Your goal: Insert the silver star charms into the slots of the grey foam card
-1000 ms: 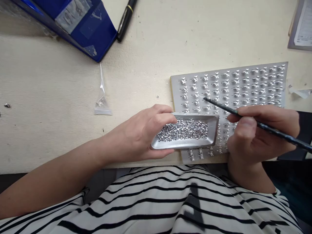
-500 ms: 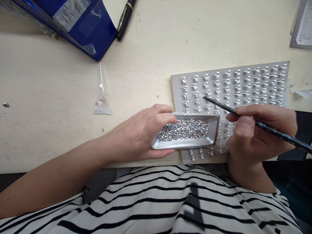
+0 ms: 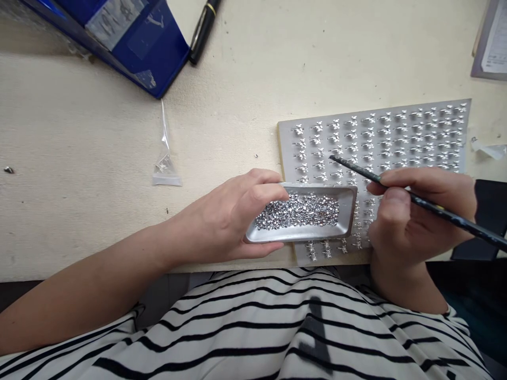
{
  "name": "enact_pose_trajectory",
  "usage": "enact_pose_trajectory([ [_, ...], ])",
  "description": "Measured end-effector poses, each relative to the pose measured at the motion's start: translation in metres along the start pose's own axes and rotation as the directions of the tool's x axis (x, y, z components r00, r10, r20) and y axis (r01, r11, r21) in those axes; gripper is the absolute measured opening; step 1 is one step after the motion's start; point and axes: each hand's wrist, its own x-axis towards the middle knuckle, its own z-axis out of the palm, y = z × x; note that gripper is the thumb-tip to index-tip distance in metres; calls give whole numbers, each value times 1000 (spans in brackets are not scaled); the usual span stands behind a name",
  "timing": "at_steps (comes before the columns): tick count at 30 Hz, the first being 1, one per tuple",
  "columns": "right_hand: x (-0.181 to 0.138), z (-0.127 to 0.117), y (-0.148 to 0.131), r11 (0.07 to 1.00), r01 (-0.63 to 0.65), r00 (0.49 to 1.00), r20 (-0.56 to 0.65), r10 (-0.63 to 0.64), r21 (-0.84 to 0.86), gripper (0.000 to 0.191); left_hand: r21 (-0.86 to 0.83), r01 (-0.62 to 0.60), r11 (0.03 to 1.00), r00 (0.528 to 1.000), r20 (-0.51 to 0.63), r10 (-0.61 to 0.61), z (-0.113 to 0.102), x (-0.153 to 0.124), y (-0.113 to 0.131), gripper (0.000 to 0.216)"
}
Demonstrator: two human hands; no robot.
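At six o'clock, the left grip [image 3: 225,216] clamps a shallow metal tray [image 3: 301,237]. The right grip [image 3: 412,216] clamps a black pick [image 3: 443,212], its tip low over the board [image 3: 396,137].

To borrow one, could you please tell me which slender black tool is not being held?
The black gold-banded pen lying on the cream desk; the other, a thin black stick, is in the right hand.

Narrow gap between the metal tray [image 3: 301,235] and black stick [image 3: 435,210], over the studded board [image 3: 285,153]
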Motion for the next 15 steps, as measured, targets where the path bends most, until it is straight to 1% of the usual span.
enact_pose_trajectory([
  [3,0,-1,0,1000,3,1000,14,-3,5,18,2,-2,1000,1000,-5,2,0,0,0,57],
  [11,2,4,0,1000,5,1000,-26,-5,3,15,3,-5,1000,1000,-12,5,1,0,-1,59],
  [13,2,0,4,998,33,999,-35,-32,44,12,4,1,1000,1000,-7,-1,1,0,-1,58],
  [14,2,-4,6,996,31,1000,2,-31,83,10,5,3,1000,1000,-6,-3,1,0,-1,58],
  [15,2,-9,7,991,30,998,46,-36,129,12,6,1,1000,1000,-8,-1,1,0,0,58],
])
